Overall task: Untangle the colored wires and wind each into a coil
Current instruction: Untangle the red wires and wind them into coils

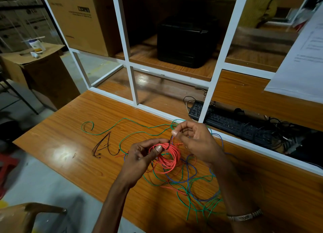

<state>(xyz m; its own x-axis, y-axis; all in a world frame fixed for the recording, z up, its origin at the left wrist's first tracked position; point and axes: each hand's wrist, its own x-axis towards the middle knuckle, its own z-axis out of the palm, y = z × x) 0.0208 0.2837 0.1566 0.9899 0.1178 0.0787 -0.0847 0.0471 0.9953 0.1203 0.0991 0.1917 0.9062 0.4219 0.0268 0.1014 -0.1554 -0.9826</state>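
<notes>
From the head view, I see my left hand [139, 156] gripping the red coil [166, 158], thumb pressed across its turns and fingers curled behind it, just above the wooden table [70, 121]. My right hand [194, 142] is raised beside the coil's top, fingertips pinched on thin strands there; I cannot tell whether that is the red tail or a dark tie. I judge the red wire nearly wound and this step to be securing its end. The next move calls for wrapping that end round the bundle without letting the turns spring loose.

The green wire [122, 130] trails across the table to the left, and more of it lies knotted with the blue wire [190, 178] under my wrists, neither yet coiled. Thin black wires [103, 145] lie apart on the left.

For writing, stacked cartons [26, 21] at far left show "LG". The print on the large cardboard box [78, 19] and on the paper sheet [304, 58] is too blurred to read.
</notes>
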